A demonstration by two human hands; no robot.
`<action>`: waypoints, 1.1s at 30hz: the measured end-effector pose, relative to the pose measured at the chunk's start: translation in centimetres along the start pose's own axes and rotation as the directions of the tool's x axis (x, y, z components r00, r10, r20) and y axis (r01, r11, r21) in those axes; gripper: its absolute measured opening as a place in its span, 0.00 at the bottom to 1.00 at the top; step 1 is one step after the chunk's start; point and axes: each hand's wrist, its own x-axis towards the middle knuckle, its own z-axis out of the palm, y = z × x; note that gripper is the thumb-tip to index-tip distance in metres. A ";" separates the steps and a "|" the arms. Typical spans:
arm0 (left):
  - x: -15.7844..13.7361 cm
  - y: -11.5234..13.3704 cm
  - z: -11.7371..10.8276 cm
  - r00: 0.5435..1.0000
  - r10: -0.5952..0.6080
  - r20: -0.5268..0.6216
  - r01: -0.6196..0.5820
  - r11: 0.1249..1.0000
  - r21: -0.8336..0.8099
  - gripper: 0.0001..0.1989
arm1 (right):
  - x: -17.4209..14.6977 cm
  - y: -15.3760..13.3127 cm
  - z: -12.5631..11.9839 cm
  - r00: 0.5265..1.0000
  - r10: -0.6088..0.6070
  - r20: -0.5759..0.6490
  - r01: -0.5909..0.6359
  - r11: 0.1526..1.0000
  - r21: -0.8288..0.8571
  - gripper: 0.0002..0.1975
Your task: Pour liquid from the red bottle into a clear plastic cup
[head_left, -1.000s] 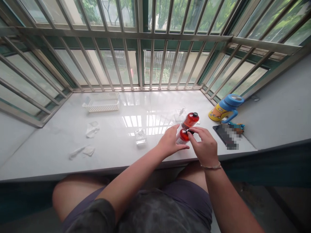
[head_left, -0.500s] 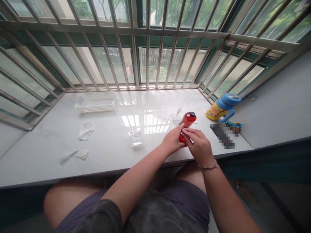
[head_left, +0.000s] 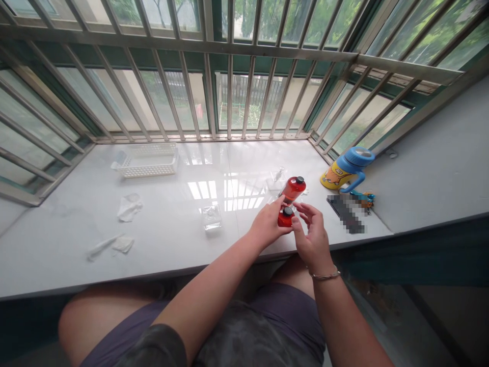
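My left hand [head_left: 267, 224] grips a small red bottle [head_left: 285, 216] with a black cap, standing on the white sill [head_left: 171, 224]. Beside the bottle, my right hand [head_left: 311, 237] has its fingers spread and loose, fingertips close to the cap but holding nothing. A taller red bottle [head_left: 292, 188] with a black cap stands just behind the small one.
A small clear glass jar [head_left: 211, 216] sits left of my hands. A white plastic basket [head_left: 147, 160] lies at the back left, crumpled wrappers [head_left: 128, 208] at the left. A blue and yellow cup [head_left: 346, 171] and a dark flat object [head_left: 346, 213] lie at the right. Window bars surround the sill.
My right hand has let go of the small bottle's cap and drawn back with fingers apart. The small bottle now stands upright in my left hand.
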 end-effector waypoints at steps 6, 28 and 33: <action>0.1 -0.1 0.0 1.000 -0.009 -0.002 0.009 1.000 0.014 0.53 | -0.3 1.0 0.0 0.986 0.120 -0.117 -0.112 0.991 0.079 0.19; 0.0 0.1 0.1 0.999 0.024 -0.027 -0.023 0.999 0.040 0.49 | -0.5 1.1 0.7 0.992 0.117 -0.042 -0.108 0.978 0.181 0.21; -0.4 -0.5 1.2 0.999 0.027 -0.029 -0.022 0.987 0.161 0.56 | -0.4 0.4 1.0 0.998 0.055 0.024 -0.057 0.995 0.086 0.32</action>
